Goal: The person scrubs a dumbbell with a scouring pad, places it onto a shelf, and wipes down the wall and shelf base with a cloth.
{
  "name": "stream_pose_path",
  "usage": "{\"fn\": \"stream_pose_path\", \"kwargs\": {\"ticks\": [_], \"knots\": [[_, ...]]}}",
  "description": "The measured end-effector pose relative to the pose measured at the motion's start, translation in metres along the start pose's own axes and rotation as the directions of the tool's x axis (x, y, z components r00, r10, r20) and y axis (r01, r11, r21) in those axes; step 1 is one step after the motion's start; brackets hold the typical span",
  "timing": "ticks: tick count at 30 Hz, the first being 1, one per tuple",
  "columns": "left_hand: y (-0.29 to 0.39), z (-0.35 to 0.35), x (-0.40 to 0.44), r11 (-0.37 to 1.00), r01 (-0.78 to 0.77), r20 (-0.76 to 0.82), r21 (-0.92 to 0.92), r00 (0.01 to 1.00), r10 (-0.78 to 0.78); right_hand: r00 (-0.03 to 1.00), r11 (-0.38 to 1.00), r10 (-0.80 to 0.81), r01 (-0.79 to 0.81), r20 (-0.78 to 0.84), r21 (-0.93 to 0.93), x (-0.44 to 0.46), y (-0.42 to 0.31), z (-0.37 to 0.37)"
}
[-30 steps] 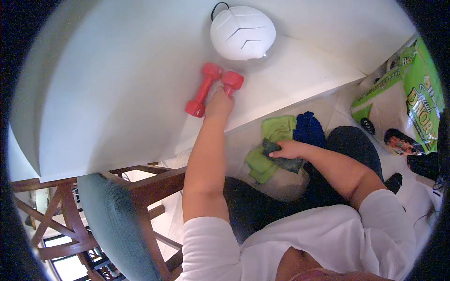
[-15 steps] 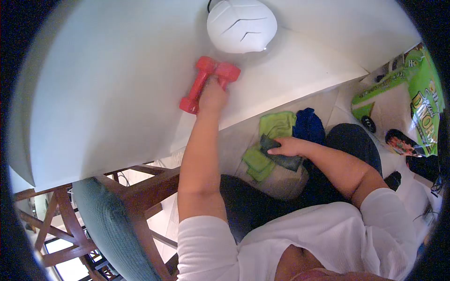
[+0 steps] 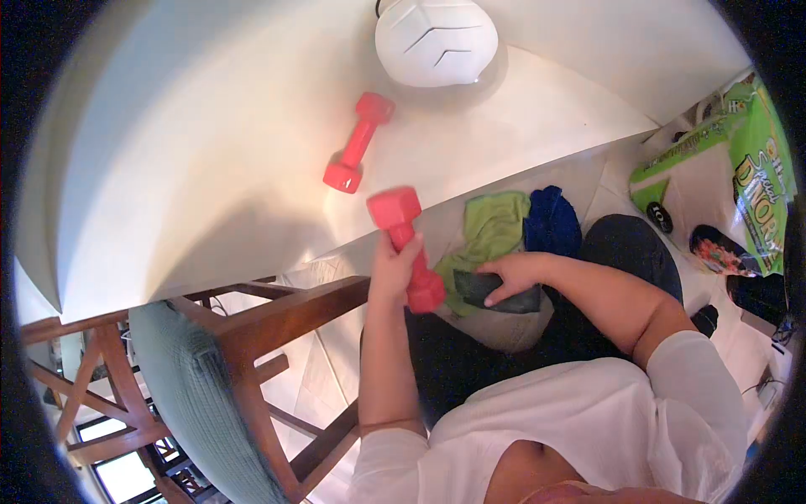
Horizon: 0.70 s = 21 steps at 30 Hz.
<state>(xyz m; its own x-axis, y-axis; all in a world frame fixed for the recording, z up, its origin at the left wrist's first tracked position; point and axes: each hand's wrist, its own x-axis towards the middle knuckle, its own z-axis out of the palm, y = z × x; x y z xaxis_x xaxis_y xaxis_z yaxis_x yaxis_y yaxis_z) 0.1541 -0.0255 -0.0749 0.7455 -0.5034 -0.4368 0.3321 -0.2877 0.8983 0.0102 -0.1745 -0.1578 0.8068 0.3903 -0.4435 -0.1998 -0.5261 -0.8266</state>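
My left hand (image 3: 396,260) grips a red dumbbell (image 3: 395,208) around its handle, holding it in the air just off the table's front edge. A second red dumbbell (image 3: 358,144) lies on the white tabletop (image 3: 252,143). Over my lap, my right hand (image 3: 516,275) pinches a dark grey-green cloth (image 3: 508,300) between thumb and fingers. Beneath and behind this cloth is a light green cloth (image 3: 495,227), with a dark blue cloth (image 3: 552,225) beside it.
A white rounded object (image 3: 437,42) with chevron grooves and a black cord stands at the table's back. To the left is a wooden chair (image 3: 294,315) with a teal ribbed cover (image 3: 180,378). A large green printed bag (image 3: 760,176) stands at the right.
My left hand has lifted one dumbbell off the tabletop and brought it back toward my body. The other dumbbell stays put. My right hand has shifted slightly on the dark cloth.
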Motion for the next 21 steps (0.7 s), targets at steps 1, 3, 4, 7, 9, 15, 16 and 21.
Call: {"fn": "stream_pose_path", "kwargs": {"ticks": [1,3,4,7,9,15,16,21], "knots": [[-0.008,-0.002,-0.012,0.993,0.034,0.001,-0.115,0.999,-0.034,0.997,0.999,0.007,-0.003,0.082,-0.049,-0.004,-0.005,0.0],[-0.027,-0.01,-0.03,0.946,0.141,0.003,-0.292,0.989,-0.146,0.981,0.996,0.002,0.015,0.196,-0.084,-0.011,-0.013,0.001],[-0.04,-0.01,-0.035,0.904,0.201,0.02,-0.376,0.978,-0.209,0.973,0.998,-0.012,0.027,0.229,-0.065,-0.016,-0.016,0.004],[-0.072,-0.017,-0.041,0.856,0.218,-0.01,-0.469,0.968,-0.253,0.994,0.964,0.108,-0.112,-0.03,-0.24,-0.038,-0.023,-0.003],[-0.088,-0.03,-0.028,0.766,0.272,0.081,-0.582,0.957,-0.278,0.843,0.844,0.337,-0.468,-0.418,-0.263,-0.045,-0.008,-0.021],[-0.096,-0.037,-0.007,0.662,0.249,0.081,-0.707,0.958,-0.275,0.571,0.529,0.499,-0.796,-0.652,-0.293,-0.051,0.033,-0.012],[-0.095,-0.036,-0.009,0.68,0.24,0.069,-0.693,0.961,-0.269,0.601,0.562,0.534,-0.778,-0.594,-0.281,-0.05,0.031,-0.019],[-0.098,-0.034,-0.009,0.694,0.24,0.079,-0.679,0.964,-0.256,0.709,0.767,0.367,-0.597,-0.602,-0.236,-0.091,-0.034,-0.052]]}}
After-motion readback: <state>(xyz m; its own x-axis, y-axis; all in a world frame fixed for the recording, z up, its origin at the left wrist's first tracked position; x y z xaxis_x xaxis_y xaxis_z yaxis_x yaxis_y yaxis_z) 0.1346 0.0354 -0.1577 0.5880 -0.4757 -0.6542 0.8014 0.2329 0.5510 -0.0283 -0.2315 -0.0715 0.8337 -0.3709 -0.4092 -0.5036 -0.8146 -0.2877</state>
